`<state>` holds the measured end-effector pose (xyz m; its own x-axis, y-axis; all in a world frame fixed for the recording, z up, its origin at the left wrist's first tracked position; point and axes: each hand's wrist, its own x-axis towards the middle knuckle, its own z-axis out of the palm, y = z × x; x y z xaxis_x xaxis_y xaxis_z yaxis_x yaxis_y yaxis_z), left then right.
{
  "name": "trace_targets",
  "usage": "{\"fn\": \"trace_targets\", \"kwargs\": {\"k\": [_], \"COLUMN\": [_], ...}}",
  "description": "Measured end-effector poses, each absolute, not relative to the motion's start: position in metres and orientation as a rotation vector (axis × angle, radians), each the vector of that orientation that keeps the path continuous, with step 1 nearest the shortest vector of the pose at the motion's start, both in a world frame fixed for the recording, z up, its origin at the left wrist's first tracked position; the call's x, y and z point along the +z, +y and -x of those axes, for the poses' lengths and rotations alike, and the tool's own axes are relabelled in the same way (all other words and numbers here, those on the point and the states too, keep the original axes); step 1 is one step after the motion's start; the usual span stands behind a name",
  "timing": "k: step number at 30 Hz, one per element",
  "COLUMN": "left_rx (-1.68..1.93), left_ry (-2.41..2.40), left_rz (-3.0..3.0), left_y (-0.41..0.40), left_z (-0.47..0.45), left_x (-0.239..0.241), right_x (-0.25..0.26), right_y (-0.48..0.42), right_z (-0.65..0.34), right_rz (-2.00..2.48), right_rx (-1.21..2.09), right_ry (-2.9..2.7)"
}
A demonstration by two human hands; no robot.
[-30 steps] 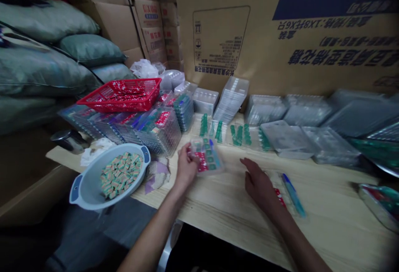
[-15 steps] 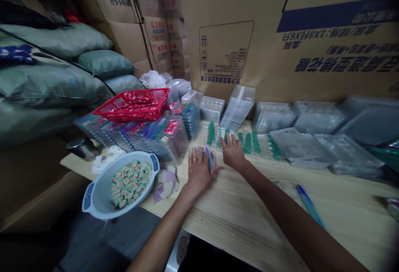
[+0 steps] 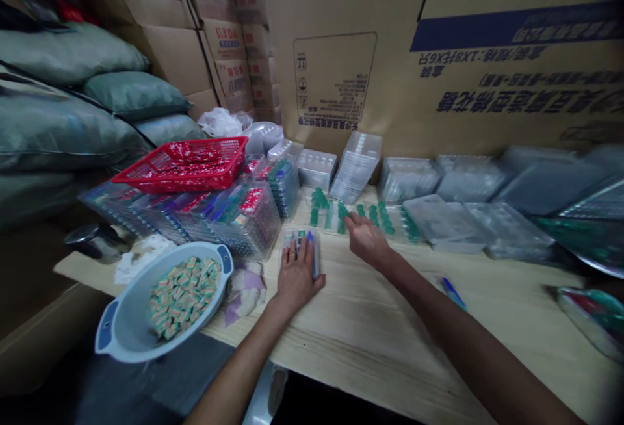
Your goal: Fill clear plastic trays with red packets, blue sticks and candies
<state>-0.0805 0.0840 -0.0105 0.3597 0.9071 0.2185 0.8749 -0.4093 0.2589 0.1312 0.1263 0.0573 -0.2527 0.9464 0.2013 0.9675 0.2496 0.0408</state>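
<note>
My left hand (image 3: 296,279) lies with fingers outstretched over a small clear plastic tray (image 3: 316,246). A blue, pen-like piece (image 3: 309,238) and small green-and-white pieces show past the fingertips. Further right, my right hand (image 3: 368,240) has its fingers drawn together at the front edge of a row of clear trays holding green, scalloped pieces (image 3: 374,216). Whatever is between those fingertips is too small and hidden to make out. Another clear tray with a blue item (image 3: 453,294) lies beyond my right forearm, partly covered by it.
A pale blue basin (image 3: 110,331) of small striped blocks stands at the left edge. Behind it, a red basket (image 3: 229,178) sits on stacked filled trays (image 3: 253,223). Empty clear trays (image 3: 355,165) line the back against a large cardboard box (image 3: 336,9). A purple-white cloth (image 3: 244,292) lies beside the basin.
The view has shifted right. My right hand's fingers, spread over the green pieces before, are now drawn together. My left hand still rests on the small tray.
</note>
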Motion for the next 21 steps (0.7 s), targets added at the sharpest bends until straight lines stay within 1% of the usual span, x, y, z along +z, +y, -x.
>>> {"fn": "trace_targets", "kwargs": {"k": [4, 7, 9, 11, 13, 16, 18, 20, 21], "left_rx": [0.567, 0.865, 1.039, 1.072, 1.026, 0.982, 0.950, 0.895, 0.865], "left_ry": [1.585, 1.423, 1.212, 0.980, 0.827, 0.748, 0.723, 0.708, 0.716], "left_rz": [-2.457, -2.347, -2.232, -2.087, -1.938, -1.739, -1.597, -1.446, -1.378], "left_y": [0.093, 0.090, 0.083, 0.071, 0.057, 0.039, 0.029, 0.021, 0.018], "left_z": [0.086, 0.076, 0.056, 0.028, -0.006, -0.053, -0.077, -0.096, -0.103], "left_x": [-0.004, 0.011, 0.025, 0.038, 0.048, 0.050, 0.044, 0.033, 0.027], "right_x": [0.091, 0.123, 0.143, 0.159, 0.168, 0.170, 0.163, 0.148, 0.138], "right_y": [0.101, 0.074, 0.055, 0.039, 0.027, 0.015, 0.011, 0.011, 0.013], "right_z": [-0.163, -0.203, -0.231, -0.255, -0.274, -0.295, -0.307, -0.317, -0.321], "right_rz": [1.768, 1.682, 1.611, 1.568, 1.567, 1.574, 1.587, 1.676, 1.767], "right_rx": [-0.036, 0.130, 0.273, 0.422, 0.594, 0.848, 0.954, 0.917, 0.828], "right_ry": [-2.138, -2.147, -2.233, -2.294, -2.299, -2.217, -2.106, -1.969, -1.913]}}
